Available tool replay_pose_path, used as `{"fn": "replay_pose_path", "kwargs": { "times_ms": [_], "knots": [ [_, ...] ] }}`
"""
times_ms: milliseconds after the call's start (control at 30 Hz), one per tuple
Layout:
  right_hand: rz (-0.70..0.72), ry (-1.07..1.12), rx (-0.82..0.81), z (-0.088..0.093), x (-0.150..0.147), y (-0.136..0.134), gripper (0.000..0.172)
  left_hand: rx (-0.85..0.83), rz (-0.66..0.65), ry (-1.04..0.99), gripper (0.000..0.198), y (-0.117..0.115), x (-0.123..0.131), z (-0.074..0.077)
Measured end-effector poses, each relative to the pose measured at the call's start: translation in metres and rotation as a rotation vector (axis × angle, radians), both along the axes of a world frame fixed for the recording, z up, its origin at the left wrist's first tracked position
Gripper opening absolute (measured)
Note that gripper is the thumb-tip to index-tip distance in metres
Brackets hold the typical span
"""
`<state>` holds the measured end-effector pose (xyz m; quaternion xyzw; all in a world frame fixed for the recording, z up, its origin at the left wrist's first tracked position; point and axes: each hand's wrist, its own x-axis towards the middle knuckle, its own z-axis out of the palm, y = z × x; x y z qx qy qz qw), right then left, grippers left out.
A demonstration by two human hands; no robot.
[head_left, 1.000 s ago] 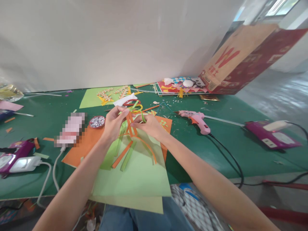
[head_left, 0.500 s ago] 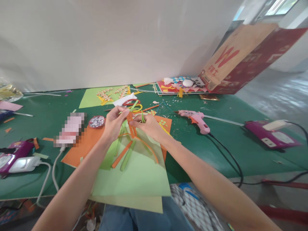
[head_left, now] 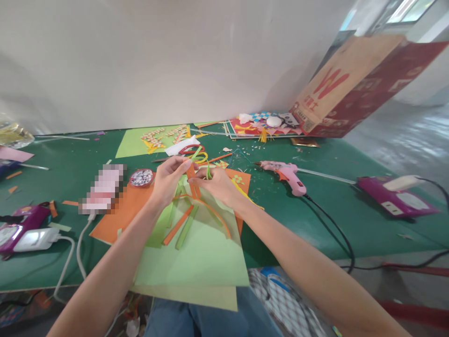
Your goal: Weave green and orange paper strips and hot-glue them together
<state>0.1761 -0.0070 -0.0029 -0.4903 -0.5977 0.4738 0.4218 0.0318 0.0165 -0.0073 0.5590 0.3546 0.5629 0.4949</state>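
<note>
Orange paper strips (head_left: 193, 186) hang between my two hands, with green strips among them. My left hand (head_left: 168, 179) is closed, its thumb and fingers pinching the top of the strips. From the right, my right hand (head_left: 218, 183) pinches the same bundle a little lower, and a curled green strip (head_left: 209, 172) shows by its fingers. The lower ends of the strips fan out over light green paper sheets (head_left: 206, 262). Loose-looking orange (head_left: 178, 225) and green (head_left: 186, 228) ends point toward me. Fingertips partly hide where the strips cross.
A pink glue gun (head_left: 283, 174) lies to the right, its cord running off the table's front. Scissors (head_left: 198, 157) lie just behind my hands. A round dish (head_left: 141, 178) and a phone (head_left: 103, 189) are on the left. A paper bag (head_left: 345, 84) stands at the back right.
My hands and the upper part of the strips have shifted very slightly. Both hands keep their pinch, and everything around them stays in place.
</note>
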Motion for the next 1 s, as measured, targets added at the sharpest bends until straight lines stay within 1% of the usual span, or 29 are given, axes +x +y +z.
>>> {"fn": "replay_pose_path", "kwargs": {
  "times_ms": [133, 433, 567, 767, 1000],
  "knots": [
    [0.006, 0.023, -0.009, 0.0003, -0.0002, -0.0003, 0.035, 0.028, 0.008, 0.035, 0.023, -0.0007, -0.0002, 0.0006],
    [0.017, -0.012, 0.006, -0.0033, -0.0007, 0.0005, 0.035, 0.021, 0.056, -0.051, 0.026, -0.0002, -0.0001, 0.0026],
    [0.033, -0.032, 0.010, -0.0026, -0.0007, 0.0013, 0.035, 0.014, 0.103, -0.082, 0.026, 0.0010, -0.0001, 0.0030],
    [0.068, -0.021, -0.059, -0.0026, -0.0002, 0.0011, 0.025, 0.014, 0.142, -0.095, 0.025, 0.0013, 0.0008, 0.0045],
    [0.055, -0.021, -0.085, -0.0020, -0.0006, 0.0017, 0.018, 0.000, 0.142, -0.099, 0.027, 0.0016, 0.0008, 0.0045]
  ]
}}
